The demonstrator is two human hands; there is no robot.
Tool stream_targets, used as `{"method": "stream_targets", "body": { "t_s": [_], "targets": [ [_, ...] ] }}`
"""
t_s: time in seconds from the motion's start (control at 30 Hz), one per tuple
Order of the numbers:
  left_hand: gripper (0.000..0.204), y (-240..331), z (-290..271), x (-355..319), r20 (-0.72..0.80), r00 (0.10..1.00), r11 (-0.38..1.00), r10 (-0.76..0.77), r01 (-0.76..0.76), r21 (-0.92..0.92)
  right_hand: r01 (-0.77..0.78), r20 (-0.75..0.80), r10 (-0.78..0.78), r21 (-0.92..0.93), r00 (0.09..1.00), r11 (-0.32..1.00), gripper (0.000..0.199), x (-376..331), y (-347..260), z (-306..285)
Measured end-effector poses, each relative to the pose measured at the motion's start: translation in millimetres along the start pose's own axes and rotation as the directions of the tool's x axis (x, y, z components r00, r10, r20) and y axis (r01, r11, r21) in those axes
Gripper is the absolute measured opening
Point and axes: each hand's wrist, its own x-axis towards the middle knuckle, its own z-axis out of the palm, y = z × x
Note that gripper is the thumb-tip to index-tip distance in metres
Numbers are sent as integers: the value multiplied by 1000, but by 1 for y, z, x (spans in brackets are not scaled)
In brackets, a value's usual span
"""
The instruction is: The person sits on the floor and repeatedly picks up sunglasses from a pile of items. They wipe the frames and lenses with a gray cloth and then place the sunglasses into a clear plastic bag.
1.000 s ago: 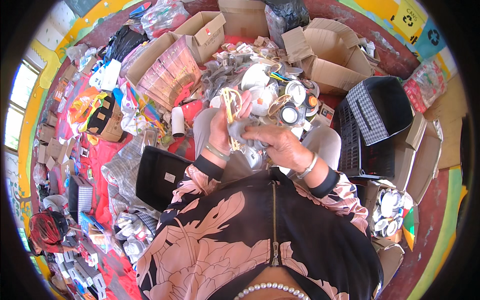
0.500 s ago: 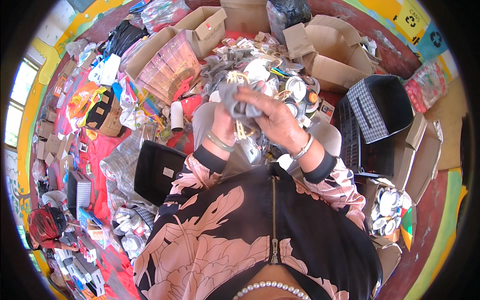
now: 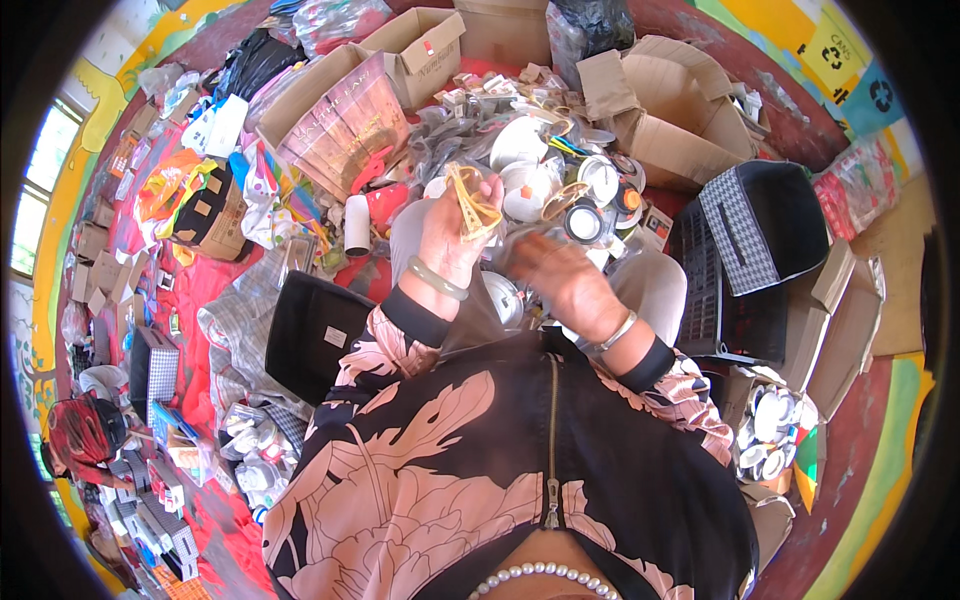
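Nearest the chest, the left hand (image 3: 446, 245) is raised with its palm turned inward, its grip closed round a yellow looped band (image 3: 465, 200) that stands up above the palm, probably so that the loops stay exposed and easy to get at. The right hand (image 3: 570, 285) hangs just beside it, over the lap; motion blur smears its fingers, and I cannot tell whether its grip is spread or pressed together, or holds anything. Left of the knees, a black bin (image 3: 312, 340) lies tilted with its mouth facing the body, an angle that would suit reaching in. Between and beyond the knees spreads a heap with white dishes (image 3: 520, 142) and a black-rimmed jar (image 3: 583, 223), seemingly kept there for both arms to reach. To the right, a houndstooth-sided bin (image 3: 765, 225) rests on a black crate (image 3: 715, 310), apparently raised by it. Farther off, a printed carton (image 3: 345, 125) and an open cardboard box (image 3: 685, 150) flank the heap, their flaps folded out, which leaves the tops accessible.
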Motion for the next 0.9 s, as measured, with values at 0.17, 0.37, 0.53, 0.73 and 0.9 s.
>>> {"method": "stream_targets", "body": {
  "t_s": [0.17, 0.37, 0.53, 0.73, 0.9],
  "targets": [
    [33, -10, 10, -4, 90, 970, 971, 228, -233, 51, -383, 64, 791, 897, 608, 221, 42, 3, 31, -13],
    [44, -50, 36, -10, 297, 790, 435, 536, -560, 705, -140, 417, 575, 875, 705, -463, 46, 38, -14, -3],
    [41, -28, 33, -15, 284, 781, 354, 556, -532, 769, -219, 490, 487, 831, 723, -512, 49, 35, -8, 6],
    [35, 107, -24, -37, 69, 691, 428, 720, -520, 739, -377, 525, 370, 834, 766, -402, 60, 31, -17, -2],
    [25, 237, -106, -177, -86, 607, 396, 790, -398, 827, -383, 549, 512, 833, 661, -400, 59, 10, 21, 22]
  ]
}}
